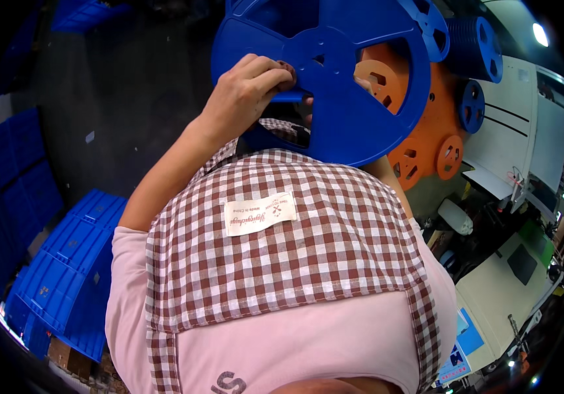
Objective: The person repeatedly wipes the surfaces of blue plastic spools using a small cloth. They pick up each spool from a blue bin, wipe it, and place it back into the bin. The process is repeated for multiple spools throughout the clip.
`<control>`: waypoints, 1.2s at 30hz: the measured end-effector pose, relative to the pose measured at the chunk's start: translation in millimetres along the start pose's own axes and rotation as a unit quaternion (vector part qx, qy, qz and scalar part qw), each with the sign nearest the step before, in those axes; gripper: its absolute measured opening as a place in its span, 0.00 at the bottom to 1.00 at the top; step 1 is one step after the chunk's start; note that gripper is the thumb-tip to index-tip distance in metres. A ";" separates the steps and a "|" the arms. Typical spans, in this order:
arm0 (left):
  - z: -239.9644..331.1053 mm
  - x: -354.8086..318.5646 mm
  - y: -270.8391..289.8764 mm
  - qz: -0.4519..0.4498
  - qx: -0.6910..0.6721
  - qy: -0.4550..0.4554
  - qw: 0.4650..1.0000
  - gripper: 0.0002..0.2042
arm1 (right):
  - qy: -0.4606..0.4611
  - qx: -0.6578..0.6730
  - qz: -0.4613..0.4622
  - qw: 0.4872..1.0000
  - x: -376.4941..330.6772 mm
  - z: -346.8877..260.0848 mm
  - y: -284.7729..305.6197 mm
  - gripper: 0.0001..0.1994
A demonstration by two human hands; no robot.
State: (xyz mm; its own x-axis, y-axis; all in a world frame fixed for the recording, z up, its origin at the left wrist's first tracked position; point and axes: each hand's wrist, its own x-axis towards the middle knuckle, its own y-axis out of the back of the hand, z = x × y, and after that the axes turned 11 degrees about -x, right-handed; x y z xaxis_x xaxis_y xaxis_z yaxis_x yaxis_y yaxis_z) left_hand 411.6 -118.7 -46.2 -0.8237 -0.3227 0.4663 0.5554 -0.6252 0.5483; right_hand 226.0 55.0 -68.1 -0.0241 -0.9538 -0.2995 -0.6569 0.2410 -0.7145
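Observation:
A big blue plastic reel with wide cut-outs is held up in front of my chest, its round face toward me. My left hand is at the reel's left side, with its fingers curled and pressed together beside the middle hub. Something small and dark brown shows at those fingertips, too shaded to name. Behind the reel is my right hand, mostly hidden. Parts of its fingers show through the cut-outs on either side of the hub, gripping the reel from behind.
An orange round surface beyond the reel carries smaller orange reels. More blue reels stand at the far right. Blue plastic crates are stacked at left. A pale worktable lies at right, beside a white cabinet.

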 end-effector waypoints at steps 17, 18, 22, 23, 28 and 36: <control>41.0 -41.8 13.1 -0.123 -0.173 0.384 0.899 0.27 | -0.054 -0.209 0.240 0.947 83.5 2.9 10.3 0.23; 44.1 -43.8 4.1 -0.141 -0.108 0.371 0.912 0.30 | 0.032 -0.233 0.275 0.932 91.2 13.8 0.7 0.23; 28.8 -32.8 -30.2 -0.227 0.041 0.363 0.903 0.27 | -0.008 -0.159 0.148 0.976 104.0 35.4 20.4 0.26; 29.0 -32.7 -32.8 -0.216 0.043 0.340 0.914 0.20 | -0.050 -0.073 0.090 0.992 104.7 33.3 33.8 0.25; 35.9 -48.4 -47.8 -0.149 0.166 0.220 0.950 0.11 | -0.009 -0.188 0.038 0.981 100.0 29.2 25.4 0.28; 30.6 -23.5 -52.7 -0.151 0.204 0.219 0.942 0.07 | -0.011 -0.200 0.082 0.976 94.8 31.3 11.6 0.30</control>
State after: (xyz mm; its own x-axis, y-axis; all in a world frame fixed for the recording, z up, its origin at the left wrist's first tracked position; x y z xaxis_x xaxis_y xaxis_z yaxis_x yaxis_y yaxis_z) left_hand 405.2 -56.4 -64.8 -0.8701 -0.4916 -0.0360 0.2121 -0.4395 0.8729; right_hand 239.7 -27.0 -124.7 -0.1397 -0.9033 -0.4056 -0.8878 0.2957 -0.3528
